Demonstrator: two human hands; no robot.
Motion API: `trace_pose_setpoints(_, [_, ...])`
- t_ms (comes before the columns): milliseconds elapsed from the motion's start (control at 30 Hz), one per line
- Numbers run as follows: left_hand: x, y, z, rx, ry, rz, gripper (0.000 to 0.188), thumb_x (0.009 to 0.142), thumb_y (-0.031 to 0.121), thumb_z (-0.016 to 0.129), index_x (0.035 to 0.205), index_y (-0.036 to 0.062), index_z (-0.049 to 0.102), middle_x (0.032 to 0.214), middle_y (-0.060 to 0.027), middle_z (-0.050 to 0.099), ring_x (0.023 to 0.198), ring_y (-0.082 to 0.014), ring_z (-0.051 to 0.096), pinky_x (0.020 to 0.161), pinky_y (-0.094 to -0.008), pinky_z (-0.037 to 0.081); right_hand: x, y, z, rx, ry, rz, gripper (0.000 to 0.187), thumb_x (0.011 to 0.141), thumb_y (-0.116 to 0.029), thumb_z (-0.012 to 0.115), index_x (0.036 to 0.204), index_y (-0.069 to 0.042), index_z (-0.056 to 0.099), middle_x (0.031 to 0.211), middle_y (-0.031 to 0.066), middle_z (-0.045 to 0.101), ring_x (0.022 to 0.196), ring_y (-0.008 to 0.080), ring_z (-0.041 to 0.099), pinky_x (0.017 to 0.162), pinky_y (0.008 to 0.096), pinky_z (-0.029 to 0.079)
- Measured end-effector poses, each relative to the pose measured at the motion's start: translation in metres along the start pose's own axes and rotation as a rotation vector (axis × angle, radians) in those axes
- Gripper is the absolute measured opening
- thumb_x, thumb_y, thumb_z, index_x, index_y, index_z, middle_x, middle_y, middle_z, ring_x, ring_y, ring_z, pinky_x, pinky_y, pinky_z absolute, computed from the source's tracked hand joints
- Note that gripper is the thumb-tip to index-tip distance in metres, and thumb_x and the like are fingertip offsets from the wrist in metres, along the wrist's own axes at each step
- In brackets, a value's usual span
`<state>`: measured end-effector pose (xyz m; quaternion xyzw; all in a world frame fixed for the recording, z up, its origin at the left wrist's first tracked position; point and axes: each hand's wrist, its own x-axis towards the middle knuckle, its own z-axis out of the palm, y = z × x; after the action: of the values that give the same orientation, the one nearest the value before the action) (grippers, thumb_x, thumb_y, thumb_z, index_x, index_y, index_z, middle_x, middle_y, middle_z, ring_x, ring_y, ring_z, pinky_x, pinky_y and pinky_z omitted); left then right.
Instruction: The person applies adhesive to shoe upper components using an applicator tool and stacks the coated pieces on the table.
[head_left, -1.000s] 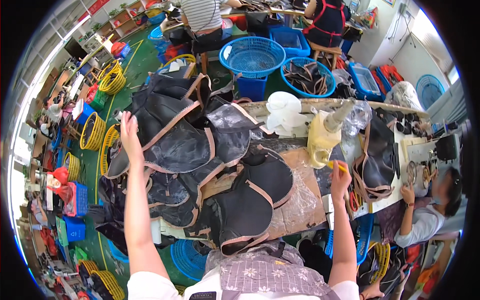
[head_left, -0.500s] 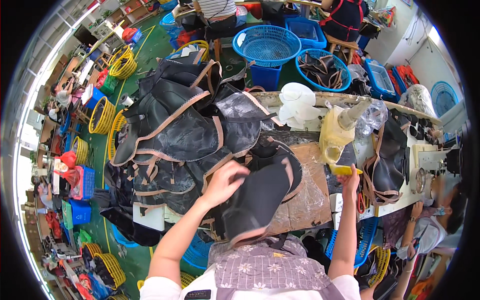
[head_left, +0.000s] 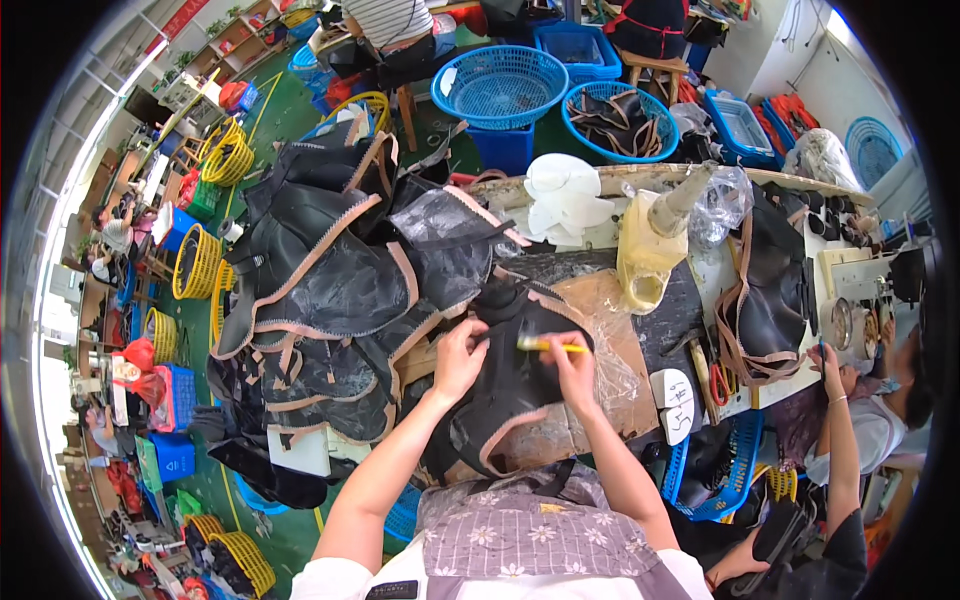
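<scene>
now the brush (head_left: 533, 343) has moved over black material (head_left: 515, 383).

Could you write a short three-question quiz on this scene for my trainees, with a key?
1. Which of the person's hands holds the brush?
2. True or false: the yellow container stands to the right of the large pile of black pieces.
3. Which thing is directly below the brush?
a) a blue basket
b) a black piece with pale edging
c) white sheets

Key:
1. The right hand.
2. True.
3. b
</scene>
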<state>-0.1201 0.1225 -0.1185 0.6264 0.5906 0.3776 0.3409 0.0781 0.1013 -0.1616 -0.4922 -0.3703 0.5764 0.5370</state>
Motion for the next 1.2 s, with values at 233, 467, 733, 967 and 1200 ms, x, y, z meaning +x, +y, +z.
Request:
trace_pose_setpoints(233, [-0.018, -0.005, -0.002, -0.026, -0.012, -0.041, 0.018, 0.077, -0.009, 0.057, 0.093, -0.0012, 0.055, 0.088, -0.0087, 0.06, 0.077, -0.0145, 0.064, 0.069, -0.0257, 0.052, -0.003, -0.008, 0.012, -0.204, 0.189, -0.206, 0.012, 0.09, -0.012, 0.057, 0.09, -0.001, 0.054, 0.083, 0.0067, 0.065, 0.069, 0.0112, 0.059, 0.065, 0.0233, 0.048])
trace_pose_setpoints(467, [-0.029, 0.029, -0.026, 0.125, 0.236, 0.231, 0.016, 0.075, -0.008, 0.056, 0.087, 0.002, 0.052, 0.092, -0.0111, 0.064, 0.072, -0.028, 0.063, 0.064, -0.0328, 0.05, 0.009, -0.043, -0.071, -0.266, 0.427, -0.295, 0.012, 0.088, -0.012, 0.06, 0.084, -0.003, 0.053, 0.074, 0.0051, 0.063, 0.056, 0.0063, 0.055, 0.051, 0.0206, 0.043])
trace_pose_setpoints(733, [-0.037, 0.013, -0.014, 0.28, 0.175, 0.283, 0.02, 0.073, -0.007, 0.057, 0.088, 0.0033, 0.051, 0.095, -0.0096, 0.063, 0.074, -0.0293, 0.063, 0.064, -0.0352, 0.051, 0.049, -0.066, -0.091, -0.202, 0.323, -0.079, 0.02, 0.088, -0.021, 0.059, 0.086, -0.001, 0.057, 0.071, 0.0109, 0.062, 0.055, 0.0174, 0.06, 0.05, 0.0275, 0.045])
trace_pose_setpoints(967, [-0.038, 0.005, -0.006, 0.362, 0.121, 0.315, 0.021, 0.071, -0.01, 0.054, 0.087, 0.0023, 0.049, 0.093, -0.011, 0.06, 0.076, -0.0309, 0.06, 0.065, -0.0364, 0.048, 0.027, -0.047, -0.018, -0.502, -0.055, -0.273, 0.016, 0.082, -0.011, 0.063, 0.09, -0.002, 0.053, 0.08, 0.0146, 0.062, 0.074, 0.028, 0.062, 0.067, 0.0363, 0.048])
trace_pose_setpoints(1200, [-0.039, -0.007, -0.004, 0.434, 0.145, 0.275, 0.018, 0.073, -0.006, 0.053, 0.088, 0.0041, 0.049, 0.093, -0.0088, 0.059, 0.076, -0.0304, 0.061, 0.063, -0.0381, 0.049, -0.07, 0.022, -0.06, -0.598, -0.073, -0.452, 0.016, 0.078, -0.004, 0.065, 0.086, -0.004, 0.051, 0.09, 0.0132, 0.061, 0.084, 0.0276, 0.061, 0.074, 0.0347, 0.047])
